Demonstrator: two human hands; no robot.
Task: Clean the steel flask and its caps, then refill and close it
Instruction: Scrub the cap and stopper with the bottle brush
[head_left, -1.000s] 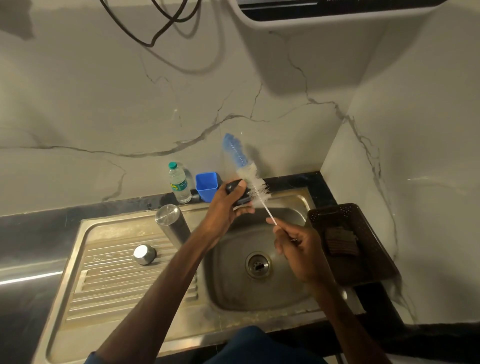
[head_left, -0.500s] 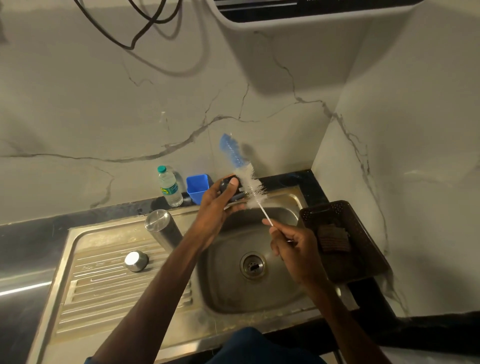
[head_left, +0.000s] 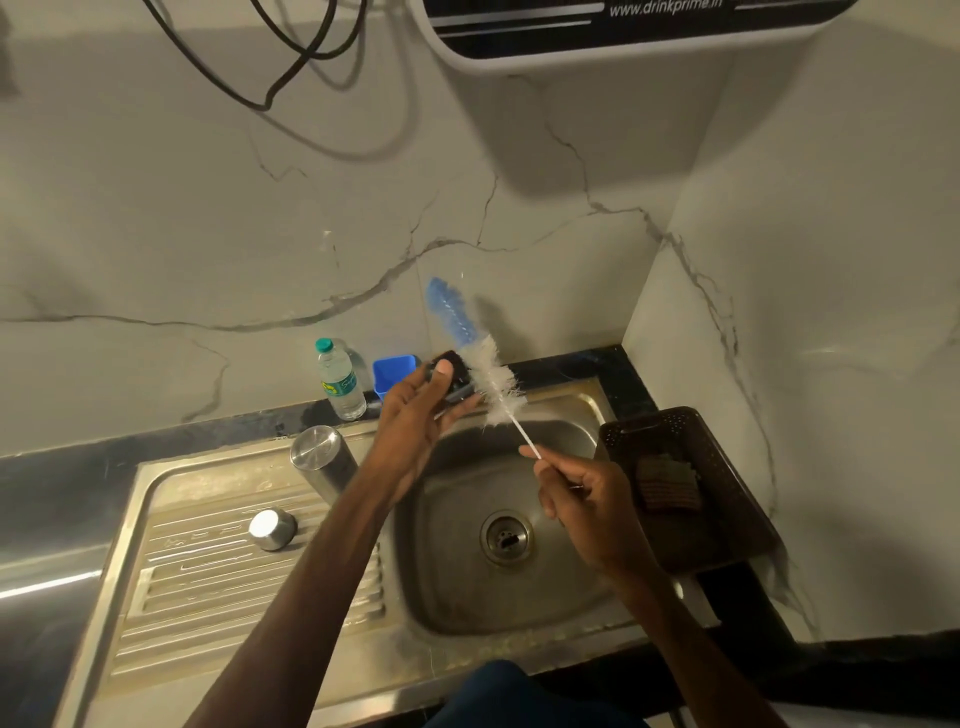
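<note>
Steel cap (head_left: 272, 528) sits on the drainboard; steel flask (head_left: 323, 460) stands upright behind it. Over the sink (head_left: 519, 597), right hand (head_left: 587, 501) grips the brush (head_left: 480, 364); left hand (head_left: 415, 415) clasps the dark cap (head_left: 457, 382). Basket (head_left: 685, 488) borders the right wall.

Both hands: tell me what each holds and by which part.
Left hand grips the dark cap by its sides. Right hand pinches the bottle brush by its thin handle end.

Flask (head_left: 323, 464) stands behind cap (head_left: 272, 528) on drainboard (head_left: 208, 597) — basket (head_left: 727, 530) right of sink (head_left: 519, 597).
</note>
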